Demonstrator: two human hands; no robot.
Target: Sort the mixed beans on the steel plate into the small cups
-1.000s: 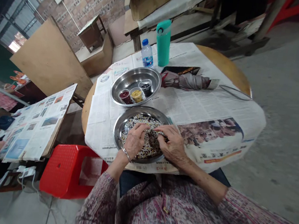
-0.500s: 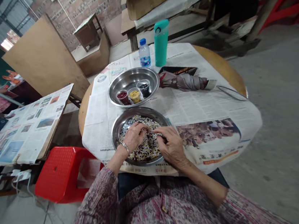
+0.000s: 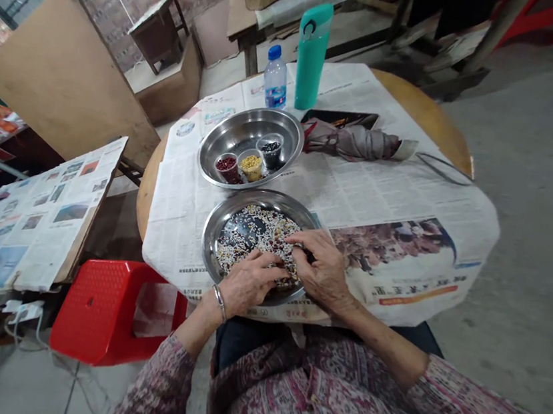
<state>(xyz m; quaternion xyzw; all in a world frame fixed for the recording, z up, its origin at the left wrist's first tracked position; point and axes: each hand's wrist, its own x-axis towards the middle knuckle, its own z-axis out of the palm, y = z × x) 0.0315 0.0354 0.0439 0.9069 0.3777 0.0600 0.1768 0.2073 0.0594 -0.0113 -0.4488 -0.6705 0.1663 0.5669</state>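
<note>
A shallow steel bowl (image 3: 211, 229) close to my body holds a loose mix of white grains and dark, red and yellow beans (image 3: 258, 231). My left hand (image 3: 253, 278), with a silver bangle at the wrist, lies low over the near side of the mix, fingers stretched toward the right. Over the bowl's right rim reaches my right hand (image 3: 319, 266), its index finger and thumb apart above the grains. Just beyond, a second steel bowl (image 3: 214, 137) carries three clear cups: red beans (image 3: 227, 167), yellow beans (image 3: 250, 166) and black beans (image 3: 270, 152).
Newspaper (image 3: 408, 203) covers the round table. Behind the bowls stand a water bottle (image 3: 276, 79) and a teal flask (image 3: 312, 57). A folded umbrella (image 3: 352, 141) and a dark phone or tablet (image 3: 340, 118) lie to the right. A red stool (image 3: 92, 309) stands at left.
My left hand has moved toward me and right, across the near part of the mix. Grains at the bowl's left and middle are spread thinner, baring its bottom. My right hand stays nearly in place.
</note>
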